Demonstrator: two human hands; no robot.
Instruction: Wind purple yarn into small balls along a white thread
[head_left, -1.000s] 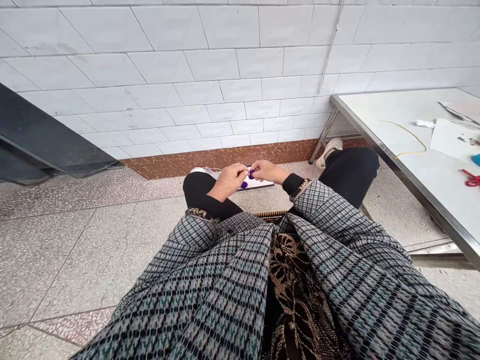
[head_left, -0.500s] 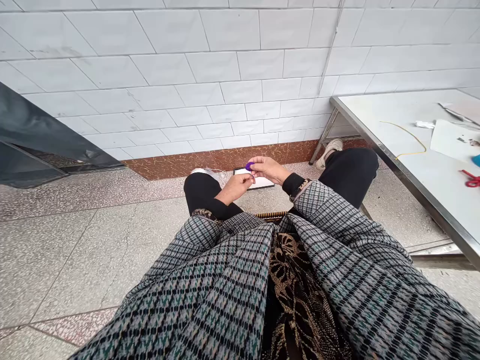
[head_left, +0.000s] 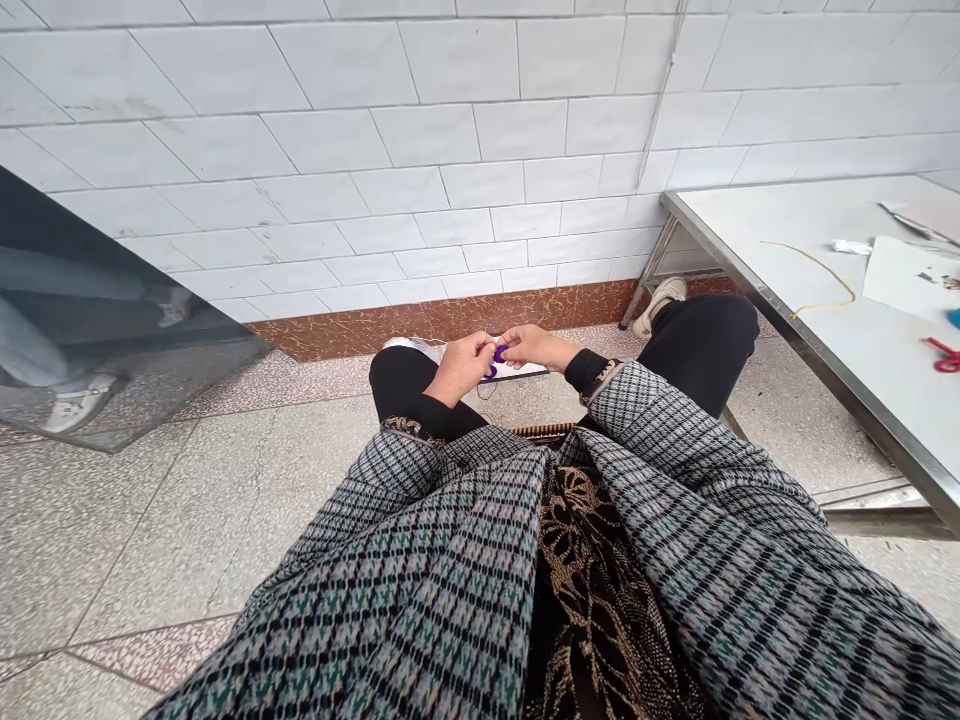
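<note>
A small purple piece, looking like looped or knotted cord (head_left: 500, 354), sits between my two hands over my lap. My left hand (head_left: 460, 370) pinches one side of it, and a second purple loop hangs just under its fingers. From the other side, the fingertips of my right hand (head_left: 534, 347) close on the purple piece. Below the hands a thin dark strand dangles. Partly hidden behind them is a flat white board (head_left: 531, 371) with a dark edge. The piece is too small to make out its exact shape.
To the right stands a metal-edged table (head_left: 795, 215) bearing a yellow cord (head_left: 825, 265), a red looped item (head_left: 946, 364) and white paper (head_left: 904, 280). A dark glossy panel (head_left: 127, 300) at left shows a person's legs and shoe. A tiled wall (head_left: 442, 130) rises ahead.
My left hand has risen and turned, and a second purple loop now shows below it. My right hand has dipped slightly. The dark panel at left has swung lower and further out.
</note>
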